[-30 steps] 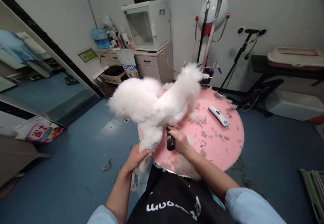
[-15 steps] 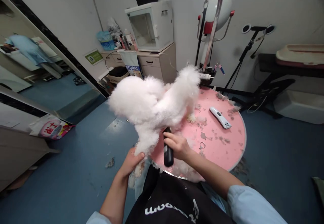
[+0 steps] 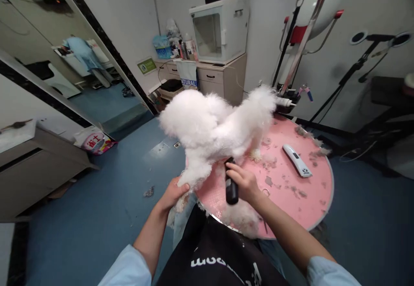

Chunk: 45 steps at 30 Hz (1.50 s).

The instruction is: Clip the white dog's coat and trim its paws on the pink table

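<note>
A fluffy white dog [image 3: 216, 126] stands on a round pink grooming table [image 3: 310, 204]. My left hand [image 3: 175, 192] is closed around one of its legs, low down near the paw, and holds that leg out past the table's near edge. In my right hand [image 3: 244, 181] is a black hair clipper [image 3: 232, 189], its head end against the fur under the dog's belly. The clipper's cutting edge is hidden by fur. A white clipper [image 3: 296, 161] lies on the table to the right. Scissors [image 3: 265, 192] are partly covered by my right forearm.
Cut hair [image 3: 242, 217] is scattered over the table. Behind it rises a metal grooming arm [image 3: 305, 40] beside a white dryer [image 3: 318, 10]. Drawers [image 3: 211, 77] bear a white cabinet [image 3: 223, 31]. At left, a mirror [image 3: 97, 87] reflects a person in blue.
My view has swung left, so the scene sits further right. The black clipper stays under the dog's belly, and my left hand keeps its hold on the leg.
</note>
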### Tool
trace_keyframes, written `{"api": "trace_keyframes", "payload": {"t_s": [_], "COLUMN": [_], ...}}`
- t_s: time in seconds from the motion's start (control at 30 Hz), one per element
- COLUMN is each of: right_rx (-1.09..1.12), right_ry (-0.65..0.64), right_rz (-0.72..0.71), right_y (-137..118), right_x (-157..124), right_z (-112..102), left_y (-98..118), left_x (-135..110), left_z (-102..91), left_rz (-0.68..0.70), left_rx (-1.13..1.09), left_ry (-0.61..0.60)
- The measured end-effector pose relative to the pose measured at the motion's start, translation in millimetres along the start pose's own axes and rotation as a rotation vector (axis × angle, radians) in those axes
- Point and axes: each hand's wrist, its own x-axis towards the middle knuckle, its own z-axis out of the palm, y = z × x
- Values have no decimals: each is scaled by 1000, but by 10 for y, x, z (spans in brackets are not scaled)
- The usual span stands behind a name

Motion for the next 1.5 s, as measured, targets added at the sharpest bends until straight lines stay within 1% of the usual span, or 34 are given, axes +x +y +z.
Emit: {"api": "trace_keyframes", "payload": {"t_s": [0.07,0.13,0.17,0.23,0.3,0.37,0.43,0.53,0.6,0.63,0.7,0.8,0.83,0.9,0.97,1.07,1.13,1.2,1.3,1.37,1.43,1.5], "right_rx": [40,-1,-43,-141,-220,-248,-212,-124,-134,-156,-209,-290,-313,-320,-269,-204,-228,-254,-292,-320,-326,-292], "right_ry": [-45,-68,-69,-56,-27,13,32,-37,-71,-75,-63,-40,-32,-15,-17,-66,-75,-61,-77,-85,-72,-52], "right_rz": [-92,-104,-89,-41,14,41,-10,-188,-223,-209,-158,-98,-81,-71,-138,-308,-320,-277,-192,-123,-83,-136], "right_y": [-178,-223,-180,-4,186,262,177,-111,-221,-210,-55,321,412,458,321,7,-58,72,475,680,711,564], "right_x": [67,168,211,247,223,185,176,241,318,355,404,382,357,306,283,337,412,467,448,389,328,293], "right_z": [-50,-82,-96,-134,-177,-210,-234,-271,-288,-289,-275,-259,-267,-309,-374,-449,-447,-413,-367,-367,-396,-445], "left_y": [-25,-42,-44,-37,-16,16,59,136,177,189,192,164,153,136,126,105,78,44,-1,-14,-8,8], "left_x": [-6,-9,-7,1,11,18,22,18,2,-10,-35,-54,-53,-42,-33,-39,-51,-57,-48,-34,-21,-16], "left_z": [5,9,11,19,33,55,80,113,127,131,137,136,134,132,130,124,114,98,74,67,66,70], "left_rz": [-2,1,7,22,34,34,24,13,20,27,40,50,53,49,36,13,-4,-18,-38,-38,-27,-32], "left_rx": [-2,-1,3,9,11,10,7,-9,-31,-42,-59,-76,-81,-78,-62,-32,-8,24,52,49,45,49], "left_ry": [4,16,20,20,18,18,5,-8,9,16,14,-2,-1,4,8,32,57,67,66,69,73,76]}}
